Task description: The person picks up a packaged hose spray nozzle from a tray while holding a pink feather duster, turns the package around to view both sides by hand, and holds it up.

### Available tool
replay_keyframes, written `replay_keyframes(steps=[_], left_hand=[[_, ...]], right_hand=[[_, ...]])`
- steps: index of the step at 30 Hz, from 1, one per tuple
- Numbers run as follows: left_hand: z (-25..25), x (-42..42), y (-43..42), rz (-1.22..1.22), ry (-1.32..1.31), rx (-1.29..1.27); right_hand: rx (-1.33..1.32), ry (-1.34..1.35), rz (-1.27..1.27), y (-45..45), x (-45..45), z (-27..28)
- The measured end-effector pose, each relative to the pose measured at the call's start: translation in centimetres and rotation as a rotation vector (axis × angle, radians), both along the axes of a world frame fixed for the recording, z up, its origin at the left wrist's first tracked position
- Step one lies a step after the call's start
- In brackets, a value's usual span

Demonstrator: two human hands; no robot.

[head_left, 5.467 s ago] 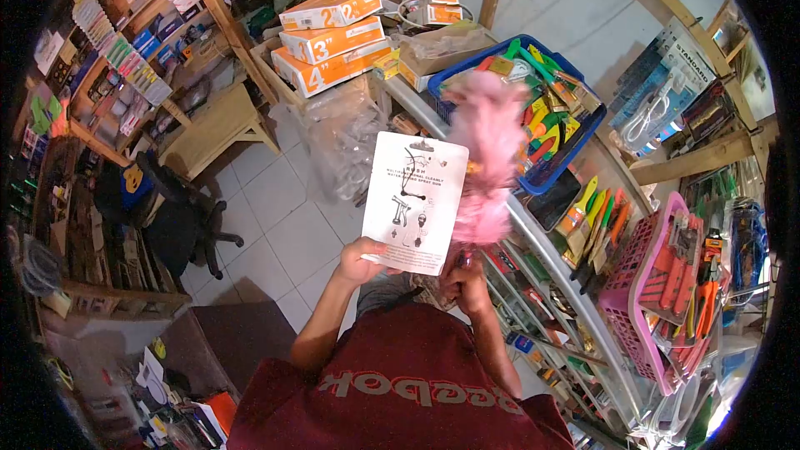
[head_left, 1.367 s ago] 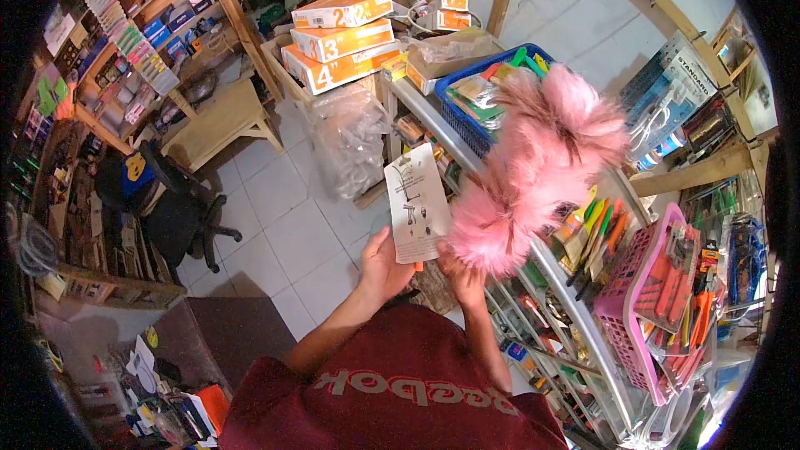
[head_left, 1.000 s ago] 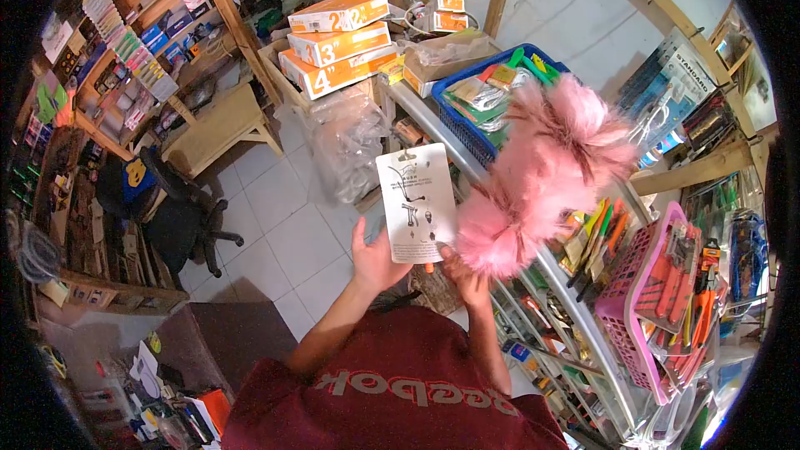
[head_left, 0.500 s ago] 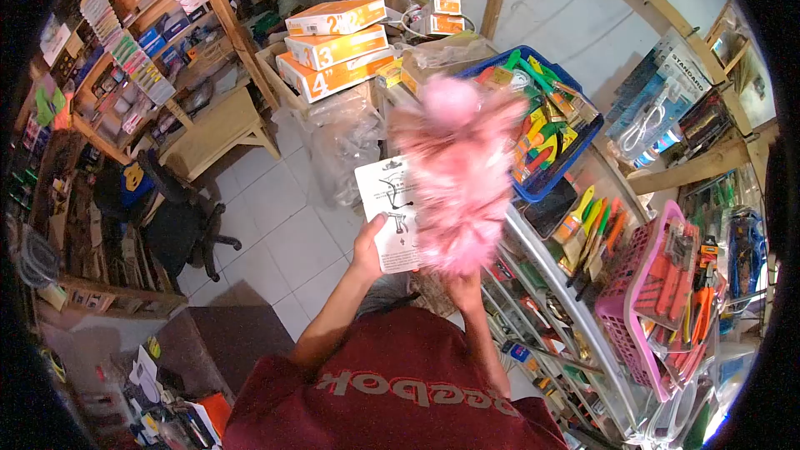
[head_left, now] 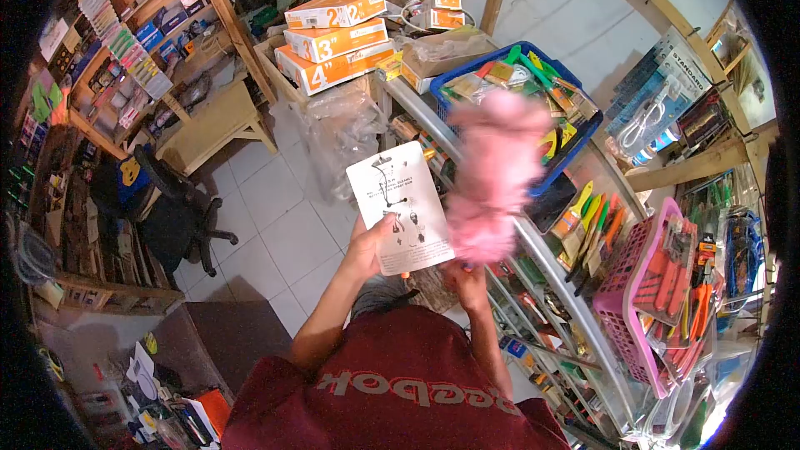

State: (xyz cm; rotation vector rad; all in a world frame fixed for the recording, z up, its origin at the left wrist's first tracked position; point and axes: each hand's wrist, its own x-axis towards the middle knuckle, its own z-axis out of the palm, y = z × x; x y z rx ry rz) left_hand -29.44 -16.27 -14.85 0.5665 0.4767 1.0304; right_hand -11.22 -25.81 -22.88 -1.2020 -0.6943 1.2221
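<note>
A white printed card (head_left: 400, 210) with black drawings of a spray gun faces me, a hanging hole at its top. My left hand (head_left: 367, 248) grips its lower left edge, thumb on the front and the other fingers hidden behind. An orange tip and a yellowish piece show at the card's edges. To the right, my right hand (head_left: 468, 282) is closed round the handle of a fluffy pink duster (head_left: 497, 175), which stands upright and is smeared by motion. The duster's head is beside the card, in front of the counter edge and part of the blue basket.
A blue basket (head_left: 586, 135) of brushes and tools sits on the glass counter (head_left: 575, 304). Nearer right is a pink basket (head_left: 621, 304) with red-handled tools. Orange and white boxes (head_left: 337, 67) are stacked at the back. A black chair (head_left: 179, 221) stands left on the tiled floor.
The duster has swung right, away from the card it was partly covering half a second ago. The card's front now shows almost whole, and my left hand still holds it.
</note>
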Motion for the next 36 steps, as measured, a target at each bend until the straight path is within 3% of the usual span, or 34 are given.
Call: replay_keyframes(steps=[1,6,10,13,18,21,27,29,31,32,33,35,36], left_hand=[[0.2,-0.1,-0.1,-0.004,-0.004,-0.025],[-0.4,-0.6,0.1,-0.102,-0.026,0.023],[-1.4,-0.5,0.0,-0.098,0.065,0.11],[-1.8,-0.2,-0.2,-0.045,-0.29,-0.119],[-1.3,0.1,0.8,-0.04,-0.458,-0.272],[-0.7,0.3,0.7,-0.065,-0.473,-0.256],[-0.7,0.5,1.1,-0.038,-0.502,-0.253],[-0.8,0.2,1.3,-0.062,-0.555,-0.247],[-1.0,-0.1,1.5,-0.088,-0.623,-0.234],[-2.0,-0.5,2.0,-0.2,-0.783,-0.282],[-2.6,-0.8,2.2,-0.272,-0.862,-0.305],[-3.3,-1.7,2.4,-0.308,-0.847,-0.345],[-3.5,-1.9,2.4,-0.313,-0.82,-0.376]], right_hand=[[-0.001,-0.085,0.057,-0.4,0.7,-1.5],[-0.076,0.451,0.011,-0.4,-0.1,2.7],[-0.005,0.18,-0.135,0.8,-0.8,5.0],[0.199,-0.176,-0.115,1.2,-1.5,6.3],[-0.078,0.004,0.08,0.3,-1.1,6.6],[-0.028,-0.079,0.055,0.4,-1.9,7.9],[0.041,0.089,-0.034,0.3,-0.6,2.3],[0.149,-0.146,-0.048,0.0,0.6,-2.0],[0.357,-0.573,-0.071,-0.8,1.7,-8.6],[0.431,-0.713,-0.074,-0.9,2.4,-10.5],[0.384,-0.58,0.094,-1.0,3.3,-7.2],[0.183,-0.575,0.321,-0.9,5.3,-6.7],[0.184,-0.687,0.267,-0.8,5.5,-6.3]])
